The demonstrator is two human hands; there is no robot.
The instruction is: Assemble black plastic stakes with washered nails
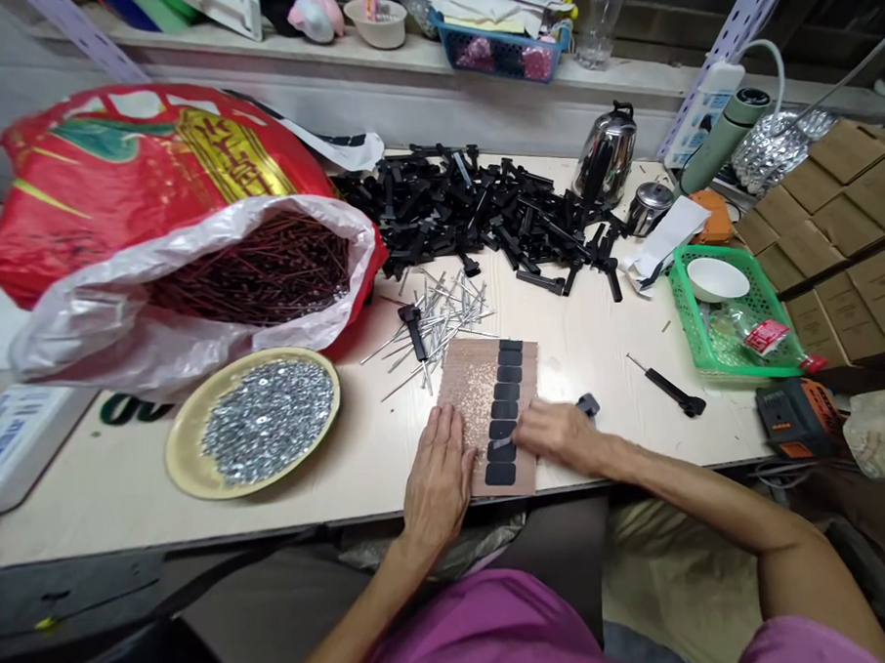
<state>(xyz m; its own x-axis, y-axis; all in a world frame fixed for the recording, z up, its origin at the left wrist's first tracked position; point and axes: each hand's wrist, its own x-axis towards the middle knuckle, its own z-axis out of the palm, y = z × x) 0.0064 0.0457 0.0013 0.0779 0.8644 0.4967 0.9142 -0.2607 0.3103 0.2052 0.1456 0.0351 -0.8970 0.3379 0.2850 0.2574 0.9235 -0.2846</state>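
Observation:
A brown sheet (473, 369) lies at the table's front edge, with a column of black rounded pads (504, 407) along its right side and pale worn patches at its middle. My left hand (438, 469) rests flat on the sheet's lower left, fingers stretched out. Over the pads, my right hand (556, 432) is closed on a small blade (501, 443); its pale tip touches a lower pad, and the rest is hidden by the fingers. A dark grey piece (587, 403) shows just behind that hand; whether it belongs to the blade I cannot tell.
Loose silver rods (442, 317) and a heap of black plastic parts (473, 208) lie behind the sheet. Left are a bowl of metal washers (267, 422) and a red sack (163, 158) of dark rods. Right are a black part with a rod (669, 388), green basket (737, 363) and power tool (798, 419).

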